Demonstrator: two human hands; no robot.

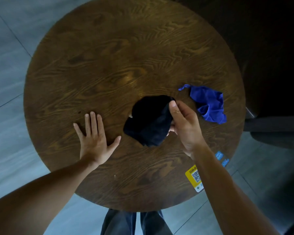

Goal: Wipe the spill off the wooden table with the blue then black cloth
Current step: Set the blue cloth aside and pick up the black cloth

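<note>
Right hand (pixel 182 126) pinches bunched black fabric cloth (pixel 149 121) mid round wooden counter (pixel 109 65); soft, light, best gripped by its gathered top. Left hand (pixel 95 138) flat, empty. Crumpled blue cloth (pixel 209 104) lies beside.

The round table (pixel 109 65) fills the middle of the view, and everything else is placed from it. A bunched cloth (pixel 149 121) sits on the table a little right of its centre and toward the near edge. The right hand (pixel 185 126) grips that cloth's right side. The left hand (pixel 95 141) lies flat on the table, left of the cloth and apart from it. A second crumpled cloth (pixel 209 104) lies on the table near its right edge, right of the gripped one. A sticker (pixel 194 178) sits at the table's near-right rim. A chair (pixel 270 82) stands right of the table.
</note>
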